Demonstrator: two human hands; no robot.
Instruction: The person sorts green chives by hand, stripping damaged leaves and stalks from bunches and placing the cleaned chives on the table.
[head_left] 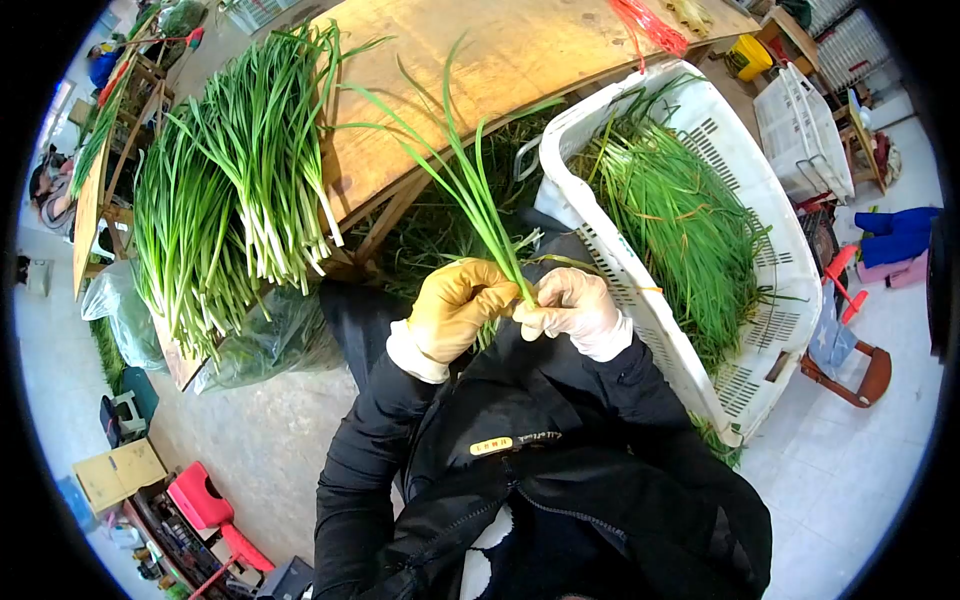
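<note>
My left hand (462,307), in a yellow glove, has its fingers closed round a small bunch of long green stalks (483,205). Close beside it my right hand (570,305), in a whitish glove, pinches the same stalks near their lower part. The leaves fan upward and to the left over the table edge. To the right a white perforated basket (655,262) holds a heap of green stalks (685,220). Two large piles of stalks with pale ends, a nearer one (180,240) and another (262,140), lie on the left part of the wooden table (440,50).
Red ties (650,28) lie at the table's far edge. Loose greens (420,240) show under the table. A clear plastic bag (275,340) hangs below its left end. Right of the basket are a white crate (803,130) and a small brown stool (868,375).
</note>
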